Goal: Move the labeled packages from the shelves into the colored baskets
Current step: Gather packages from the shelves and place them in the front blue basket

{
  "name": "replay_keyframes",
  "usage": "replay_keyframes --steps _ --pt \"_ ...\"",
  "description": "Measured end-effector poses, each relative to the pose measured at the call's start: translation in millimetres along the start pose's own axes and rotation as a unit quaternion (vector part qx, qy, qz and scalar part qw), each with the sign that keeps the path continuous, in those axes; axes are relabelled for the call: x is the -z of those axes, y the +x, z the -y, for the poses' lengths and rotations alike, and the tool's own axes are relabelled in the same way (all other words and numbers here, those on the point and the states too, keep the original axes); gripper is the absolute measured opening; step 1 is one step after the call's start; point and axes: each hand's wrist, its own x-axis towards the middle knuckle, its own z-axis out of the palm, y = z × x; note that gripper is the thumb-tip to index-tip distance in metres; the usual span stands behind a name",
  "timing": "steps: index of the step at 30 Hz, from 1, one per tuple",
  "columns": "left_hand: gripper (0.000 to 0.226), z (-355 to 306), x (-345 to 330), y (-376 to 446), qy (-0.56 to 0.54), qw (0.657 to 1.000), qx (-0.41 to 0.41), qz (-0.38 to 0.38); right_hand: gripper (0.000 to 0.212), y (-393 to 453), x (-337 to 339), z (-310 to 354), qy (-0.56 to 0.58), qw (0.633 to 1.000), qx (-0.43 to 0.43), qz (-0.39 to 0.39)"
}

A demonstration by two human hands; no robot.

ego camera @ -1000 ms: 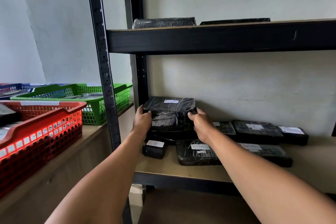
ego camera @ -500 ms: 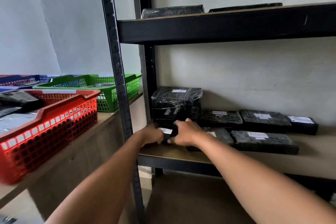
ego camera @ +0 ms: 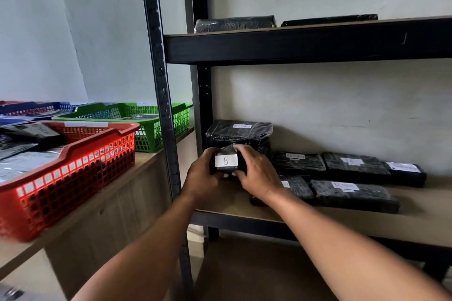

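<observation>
You now hold the small package [ego camera: 226,161] between both hands, lifted just above the front-left corner of the lower shelf [ego camera: 415,215]. A second ago your hands were on the large wrapped box [ego camera: 238,134] at the back-left of that shelf; half a second ago they had dropped to the little package lying at the front edge. Now it is up and tilted so its white label, marked "B", faces you.

Your left hand [ego camera: 200,178] has its fingers clamped on the package's left side, and your right hand [ego camera: 256,173] has its fingers closed over the top and right side. The large box stays where it was, and the flat packages [ego camera: 352,193] along the shelf are untouched.

That likely means this package is the one going next, and the label reading decides the basket. The red basket [ego camera: 73,166] sits at the near end of the table [ego camera: 73,222] to your left, with the green basket [ego camera: 156,129] behind it, both already holding packages.
</observation>
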Motion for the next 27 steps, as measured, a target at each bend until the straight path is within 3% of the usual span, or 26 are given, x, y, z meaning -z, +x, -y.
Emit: replay_keyframes --steps 5,27 --pt "0.071 -11 6 10 0.041 0.998 -0.041 -0.025 0.067 5 7 3 0.022 0.999 0.004 -0.041" --pt "0.071 -21 17 30 0.018 0.999 -0.018 -0.021 0.059 26 5 4 0.037 0.996 -0.011 -0.086"
